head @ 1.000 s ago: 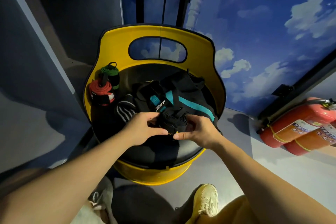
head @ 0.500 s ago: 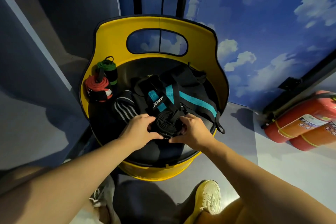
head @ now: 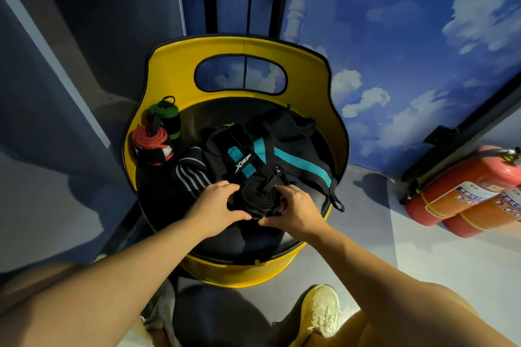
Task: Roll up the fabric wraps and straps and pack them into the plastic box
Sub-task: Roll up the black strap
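Note:
A coiled black strap (head: 258, 197) sits between both hands on the black seat of a yellow chair (head: 242, 236). My left hand (head: 217, 204) grips the coil's left side and my right hand (head: 296, 210) grips its right side, thumbs meeting below it. Behind the coil lies a loose pile of black and teal wraps (head: 270, 155). A black wrap with grey stripes (head: 191, 176) lies to the left. Two rolled wraps stand at the seat's back left, one red and black (head: 150, 146), one green and black (head: 166, 118). No plastic box is in view.
The chair's yellow backrest (head: 239, 48) curves round the seat. Two red fire extinguishers (head: 462, 194) lie on the floor at the right. A dark panel (head: 42, 93) stands to the left, a sky-painted wall behind. My yellow shoe (head: 320, 310) is on the floor below.
Both hands have kept turning the black strap, and the coil has grown and now shows its spiral face. The camera has tilted slightly.

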A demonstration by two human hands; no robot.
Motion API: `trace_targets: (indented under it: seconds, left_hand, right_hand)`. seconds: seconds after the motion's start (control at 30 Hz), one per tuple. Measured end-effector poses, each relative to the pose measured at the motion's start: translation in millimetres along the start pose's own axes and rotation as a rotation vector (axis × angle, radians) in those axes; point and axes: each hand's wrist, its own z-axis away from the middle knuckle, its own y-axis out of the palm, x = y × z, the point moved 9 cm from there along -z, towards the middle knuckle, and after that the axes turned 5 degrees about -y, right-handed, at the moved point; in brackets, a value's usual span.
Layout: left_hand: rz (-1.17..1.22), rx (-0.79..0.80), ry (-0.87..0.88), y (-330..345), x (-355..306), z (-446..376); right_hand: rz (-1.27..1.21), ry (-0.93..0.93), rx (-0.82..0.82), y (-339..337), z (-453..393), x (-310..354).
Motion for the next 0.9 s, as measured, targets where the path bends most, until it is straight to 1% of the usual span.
trace_targets:
  seconds: [0.17,0.27,0.33,0.47,0.63,0.8,0.9]
  left_hand:
    - [0.046,-0.033,-0.027,-18.8,4.2,9.7]
    - [0.154,-0.098,-0.011,-40.0,-6.5,16.9]
    - [0.232,-0.156,-0.002,-55.3,-11.3,21.8]
    - [0.324,-0.26,0.044,-89.4,-18.3,20.1]
    - [0.409,-0.328,0.006,-128.1,-8.6,-9.4]
    - [0.376,-0.375,-0.032,-160.3,12.5,-44.9]
    - [0.294,-0.394,-0.055,-176.5,26.2,-65.2]
  right_hand:
    - [-0.203,0.106,-0.083,-9.3,11.0,5.4]
    - [-0.348,0.082,-0.14,-24.7,13.2,13.8]
    - [-0.401,0.058,-0.161,-34.3,10.3,22.4]
    - [-0.389,0.0,-0.204,-51.6,-13.0,45.3]
    - [-0.361,-0.057,-0.257,-64.7,-60.4,72.4]
    - [-0.375,-0.081,-0.221,-62.4,-115.1,91.2]
    - [-0.329,-0.105,-0.189,-57.8,-149.2,100.9]
